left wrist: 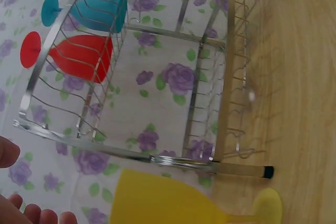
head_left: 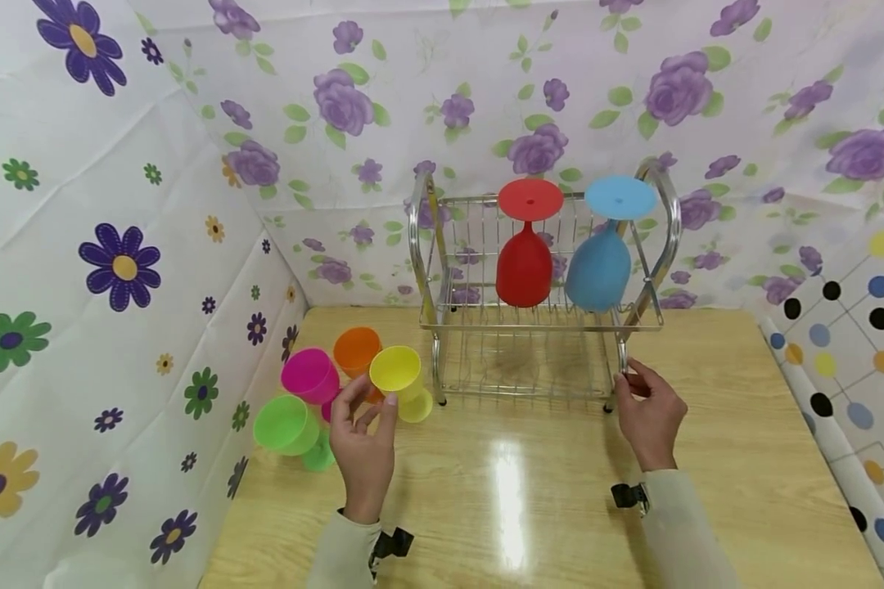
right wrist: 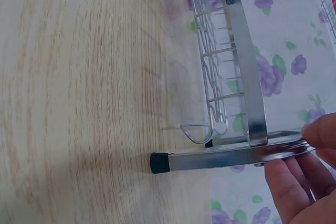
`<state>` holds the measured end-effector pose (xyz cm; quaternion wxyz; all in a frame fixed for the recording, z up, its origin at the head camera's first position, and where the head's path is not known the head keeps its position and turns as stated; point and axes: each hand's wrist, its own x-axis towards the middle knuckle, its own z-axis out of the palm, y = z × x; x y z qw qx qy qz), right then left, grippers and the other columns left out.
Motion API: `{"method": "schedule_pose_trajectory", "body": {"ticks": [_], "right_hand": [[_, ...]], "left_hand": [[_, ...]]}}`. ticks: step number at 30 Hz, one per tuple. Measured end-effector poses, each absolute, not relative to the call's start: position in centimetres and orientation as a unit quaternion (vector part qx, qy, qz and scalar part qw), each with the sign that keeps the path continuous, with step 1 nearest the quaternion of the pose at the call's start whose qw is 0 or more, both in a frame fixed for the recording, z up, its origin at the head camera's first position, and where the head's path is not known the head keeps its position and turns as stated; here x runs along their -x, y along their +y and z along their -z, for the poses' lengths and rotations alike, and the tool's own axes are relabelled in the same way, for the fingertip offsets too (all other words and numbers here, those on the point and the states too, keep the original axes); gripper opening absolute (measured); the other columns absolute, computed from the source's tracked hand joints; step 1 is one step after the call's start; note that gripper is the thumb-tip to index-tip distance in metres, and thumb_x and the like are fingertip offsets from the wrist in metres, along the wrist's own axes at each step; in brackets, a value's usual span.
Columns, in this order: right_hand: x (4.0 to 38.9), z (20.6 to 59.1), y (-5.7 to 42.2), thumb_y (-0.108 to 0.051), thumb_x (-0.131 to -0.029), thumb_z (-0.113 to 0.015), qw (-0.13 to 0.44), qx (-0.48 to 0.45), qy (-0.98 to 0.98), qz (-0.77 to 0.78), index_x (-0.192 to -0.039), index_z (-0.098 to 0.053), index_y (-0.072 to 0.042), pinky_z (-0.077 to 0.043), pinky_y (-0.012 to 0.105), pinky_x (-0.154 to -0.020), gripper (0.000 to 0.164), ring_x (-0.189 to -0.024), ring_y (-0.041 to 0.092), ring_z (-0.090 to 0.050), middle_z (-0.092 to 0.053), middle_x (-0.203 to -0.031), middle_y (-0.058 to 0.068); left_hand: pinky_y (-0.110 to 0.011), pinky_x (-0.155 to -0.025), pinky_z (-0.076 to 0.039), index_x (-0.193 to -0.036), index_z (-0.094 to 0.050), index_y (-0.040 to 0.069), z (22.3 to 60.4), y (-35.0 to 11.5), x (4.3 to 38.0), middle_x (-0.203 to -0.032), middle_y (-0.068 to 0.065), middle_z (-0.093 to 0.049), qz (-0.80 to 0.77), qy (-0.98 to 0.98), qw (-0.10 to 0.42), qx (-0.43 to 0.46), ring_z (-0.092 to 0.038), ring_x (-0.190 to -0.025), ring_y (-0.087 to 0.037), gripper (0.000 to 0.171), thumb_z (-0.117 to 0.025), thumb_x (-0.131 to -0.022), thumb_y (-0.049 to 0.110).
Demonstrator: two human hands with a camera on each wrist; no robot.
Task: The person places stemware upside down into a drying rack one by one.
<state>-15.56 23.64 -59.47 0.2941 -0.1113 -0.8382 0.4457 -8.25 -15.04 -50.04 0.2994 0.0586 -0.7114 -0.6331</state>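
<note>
My left hand [head_left: 364, 458] is beside a yellow plastic goblet [head_left: 396, 370], its fingers spread and loosely bent. In the left wrist view a gap shows between the fingertips [left wrist: 32, 212] and the yellow goblet's bowl. My right hand [head_left: 651, 415] grips the right front leg of a metal two-tier dish rack [head_left: 486, 328], thumb on one side and fingers on the other. Upside down on the rack's upper tier are a red goblet [head_left: 523, 266] and a blue goblet [head_left: 599, 270], side by side.
Left of the yellow goblet stand an orange goblet [head_left: 357, 350], a pink goblet [head_left: 309, 376] and a green goblet [head_left: 286, 425], all upright. Flowered cloth walls [head_left: 427, 74] rise behind and left of the wooden table [head_left: 530, 515]; a dotted cloth [head_left: 847, 368] borders the right.
</note>
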Motion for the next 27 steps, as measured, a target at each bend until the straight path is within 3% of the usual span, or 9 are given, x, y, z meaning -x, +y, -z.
{"method": "schedule_pose_trajectory", "body": {"ticks": [3, 5, 9, 13, 17, 22, 27], "right_hand": [[15.8, 59.5, 23.6, -0.012, -0.094, -0.08, 0.299, 0.111, -0.839, -0.442, -0.131, -0.077, -0.014, -0.047, 0.005, -0.069, 0.036, -0.083, -0.011, -0.061, -0.082, -0.1, 0.011], [15.9, 59.5, 23.5, -0.013, -0.095, -0.079, 0.298, 0.109, -0.839, -0.442, -0.131, -0.077, -0.015, -0.047, 0.005, -0.069, 0.037, -0.083, -0.01, -0.062, -0.082, -0.1, 0.011], [15.8, 59.5, 23.5, -0.014, -0.096, -0.078, 0.286, 0.105, -0.841, -0.446, -0.133, -0.075, -0.016, -0.049, 0.007, -0.069, 0.038, -0.084, -0.017, -0.057, -0.082, -0.1, 0.01], [15.6, 59.6, 23.8, -0.01, -0.095, -0.078, 0.29, 0.099, -0.841, -0.445, -0.133, -0.075, -0.016, -0.049, 0.006, -0.071, 0.039, -0.083, -0.02, -0.055, -0.081, -0.099, 0.011], [15.7, 59.8, 24.2, -0.009, -0.095, -0.078, 0.305, 0.082, -0.84, -0.441, -0.132, -0.076, -0.014, -0.045, 0.001, -0.069, 0.038, -0.083, -0.02, -0.056, -0.081, -0.098, 0.013], [15.7, 59.9, 24.4, -0.01, -0.095, -0.078, 0.297, 0.07, -0.847, -0.436, -0.134, -0.075, -0.014, -0.049, 0.003, -0.07, 0.039, -0.084, -0.018, -0.057, -0.081, -0.1, 0.012], [15.6, 59.8, 24.3, -0.012, -0.095, -0.079, 0.288, 0.076, -0.855, -0.424, -0.134, -0.075, -0.014, -0.051, 0.006, -0.071, 0.039, -0.084, -0.001, -0.066, -0.082, -0.1, 0.01]], "left_hand": [[-0.02, -0.098, -0.058, -0.142, -0.055, -0.004, 52.0, -15.3, 8.4, -0.138, -0.027, -0.055, 0.632, -0.71, 0.298, -0.086, -0.055, -0.124, -0.031, 0.052, -0.077, -0.097, 0.009], [-0.024, -0.1, -0.058, -0.145, -0.052, -0.002, 53.5, -15.4, 8.5, -0.14, -0.022, -0.054, 0.628, -0.71, 0.298, -0.113, -0.053, -0.127, -0.034, 0.058, -0.079, -0.095, 0.011], [-0.043, -0.111, -0.052, -0.152, -0.044, 0.005, 56.5, -15.5, 9.1, -0.144, -0.009, -0.05, 0.633, -0.697, 0.29, -0.172, -0.048, -0.135, -0.03, 0.073, -0.084, -0.091, 0.01], [-0.058, -0.118, -0.044, -0.156, -0.037, 0.007, 58.9, -15.2, 10.1, -0.149, -0.01, -0.043, 0.657, -0.674, 0.281, -0.189, -0.042, -0.143, -0.035, 0.085, -0.087, -0.088, 0.012], [-0.059, -0.123, -0.039, -0.157, -0.034, 0.012, 60.3, -14.7, 11.3, -0.154, -0.012, -0.039, 0.681, -0.651, 0.284, -0.178, -0.036, -0.148, -0.04, 0.089, -0.089, -0.087, 0.013], [-0.057, -0.126, -0.037, -0.157, -0.035, 0.011, 61.5, -13.9, 12.6, -0.153, -0.011, -0.041, 0.693, -0.634, 0.301, -0.166, -0.04, -0.144, -0.031, 0.093, -0.091, -0.083, 0.008], [-0.053, -0.125, -0.04, -0.156, -0.036, 0.011, 62.1, -13.3, 13.5, -0.149, -0.009, -0.042, 0.699, -0.617, 0.323, -0.16, -0.044, -0.14, -0.026, 0.093, -0.091, -0.081, 0.002]]}}
